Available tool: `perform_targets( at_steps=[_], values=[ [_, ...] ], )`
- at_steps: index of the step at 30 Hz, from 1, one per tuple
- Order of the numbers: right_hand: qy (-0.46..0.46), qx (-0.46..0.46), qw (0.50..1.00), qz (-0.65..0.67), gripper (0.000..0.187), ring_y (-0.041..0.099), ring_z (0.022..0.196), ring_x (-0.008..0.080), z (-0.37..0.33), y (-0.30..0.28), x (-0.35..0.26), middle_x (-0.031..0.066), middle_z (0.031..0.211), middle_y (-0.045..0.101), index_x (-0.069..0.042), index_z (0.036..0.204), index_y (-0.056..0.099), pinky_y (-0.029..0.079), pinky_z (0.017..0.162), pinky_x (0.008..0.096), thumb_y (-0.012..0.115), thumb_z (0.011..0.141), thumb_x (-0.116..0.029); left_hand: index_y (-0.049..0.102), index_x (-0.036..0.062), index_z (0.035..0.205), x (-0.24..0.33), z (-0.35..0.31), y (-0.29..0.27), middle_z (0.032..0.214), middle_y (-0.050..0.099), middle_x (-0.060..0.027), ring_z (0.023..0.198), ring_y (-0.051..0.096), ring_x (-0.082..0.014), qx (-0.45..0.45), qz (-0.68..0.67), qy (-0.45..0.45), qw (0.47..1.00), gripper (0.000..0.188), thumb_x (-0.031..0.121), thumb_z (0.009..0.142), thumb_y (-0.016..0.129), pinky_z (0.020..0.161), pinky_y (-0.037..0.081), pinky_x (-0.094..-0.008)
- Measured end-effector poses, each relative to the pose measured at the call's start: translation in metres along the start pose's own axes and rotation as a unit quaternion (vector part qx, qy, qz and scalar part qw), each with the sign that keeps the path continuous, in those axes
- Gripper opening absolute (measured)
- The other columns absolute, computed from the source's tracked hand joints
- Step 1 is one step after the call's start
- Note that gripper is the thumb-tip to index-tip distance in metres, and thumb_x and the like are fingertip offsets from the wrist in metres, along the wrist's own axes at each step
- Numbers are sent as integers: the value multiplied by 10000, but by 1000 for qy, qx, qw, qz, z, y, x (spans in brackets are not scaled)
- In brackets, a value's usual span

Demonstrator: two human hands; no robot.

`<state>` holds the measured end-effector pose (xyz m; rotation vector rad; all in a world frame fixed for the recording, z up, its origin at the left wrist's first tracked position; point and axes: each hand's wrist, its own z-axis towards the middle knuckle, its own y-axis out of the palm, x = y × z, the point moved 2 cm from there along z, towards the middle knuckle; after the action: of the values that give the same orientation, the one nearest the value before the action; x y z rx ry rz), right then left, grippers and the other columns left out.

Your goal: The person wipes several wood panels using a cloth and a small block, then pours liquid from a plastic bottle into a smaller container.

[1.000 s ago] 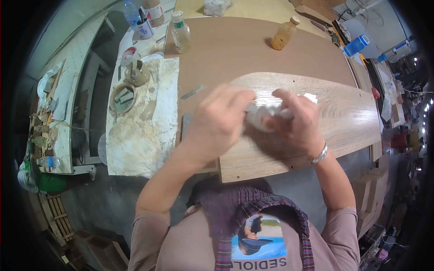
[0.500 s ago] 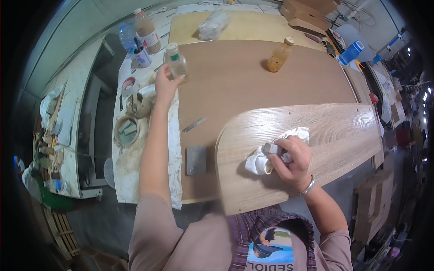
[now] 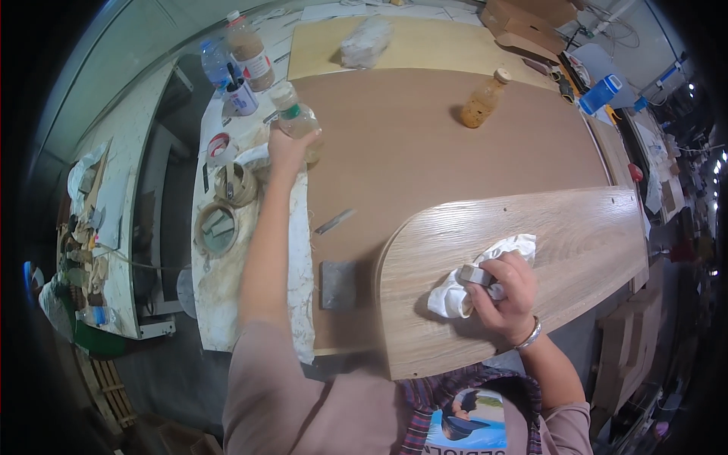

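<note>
At the left side of the brown work surface, my left hand (image 3: 288, 152) is wrapped round a clear plastic bottle (image 3: 291, 112) with a whitish cap and a green band. The bottle leans slightly, and I cannot tell whether its base touches the surface. My right hand (image 3: 512, 296) pinches a small grey block (image 3: 475, 274) between thumb and fingers. Under that hand a crumpled white cloth (image 3: 452, 297) lies on a wood-grain board (image 3: 576, 243) with a rounded corner. Part of the cloth is hidden by my fingers.
A bottle of amber liquid (image 3: 484, 100) stands farther back. A flat grey plate (image 3: 338, 284) and a thin metal strip (image 3: 335, 221) lie left of the board. Tape rolls (image 3: 217, 227), a marker cup (image 3: 242, 98) and larger bottles (image 3: 250, 53) line the left edge.
My left hand has closed round the clear bottle, which it was only reaching beside before. The right hand keeps its grip on the block over the cloth. The whole view has shifted slightly.
</note>
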<state>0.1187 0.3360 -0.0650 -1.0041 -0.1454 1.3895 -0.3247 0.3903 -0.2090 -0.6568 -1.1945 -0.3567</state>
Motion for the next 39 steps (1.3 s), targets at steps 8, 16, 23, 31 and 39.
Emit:
perform_targets(
  at_steps=[8, 16, 23, 31, 39],
  values=[
    [13, 8, 1000, -2, 315, 520, 608, 276, -2, -1, -3, 114, 705, 545, 3, 963, 624, 400, 565, 384, 782, 698, -63, 623, 65, 1229, 48, -112, -139, 1139, 674, -128, 1041, 632, -285, 39, 208, 103, 972, 640, 147, 645, 871, 934, 490, -392],
    [7, 0, 1000, 4, 308, 541, 629, 279, -5, 3, -1, 126, 739, 558, 3, 980, 621, 412, 566, 372, 778, 716, -17, 677, 173, 1233, 16, -186, -236, 1003, 627, -33, 1010, 554, -268, 26, 585, 86, 806, 655, 171, 605, 861, 835, 399, -437],
    [5, 2, 1000, -2, 276, 558, 644, 272, -5, 2, -4, 124, 763, 588, 3, 964, 611, 432, 577, 362, 767, 736, -2, 691, 189, 1207, 10, -205, -250, 996, 618, -28, 1016, 547, -258, 8, 617, 110, 779, 605, 108, 619, 806, 823, 399, -425],
    [-9, 20, 1000, 6, 248, 558, 630, 243, -2, 3, -8, 109, 738, 581, 0, 941, 618, 430, 565, 345, 769, 745, -8, 705, 204, 1175, 14, -206, -251, 982, 621, -14, 1013, 551, -251, 20, 644, 133, 753, 536, 69, 657, 723, 819, 399, -423],
    [-16, 26, 999, 10, 239, 554, 608, 230, -4, 3, -5, 97, 729, 577, -8, 939, 612, 423, 544, 339, 766, 756, -11, 720, 195, 1152, 20, -204, -242, 974, 628, -7, 999, 555, -247, 31, 643, 152, 750, 499, 71, 669, 714, 822, 397, -418]
  ],
)
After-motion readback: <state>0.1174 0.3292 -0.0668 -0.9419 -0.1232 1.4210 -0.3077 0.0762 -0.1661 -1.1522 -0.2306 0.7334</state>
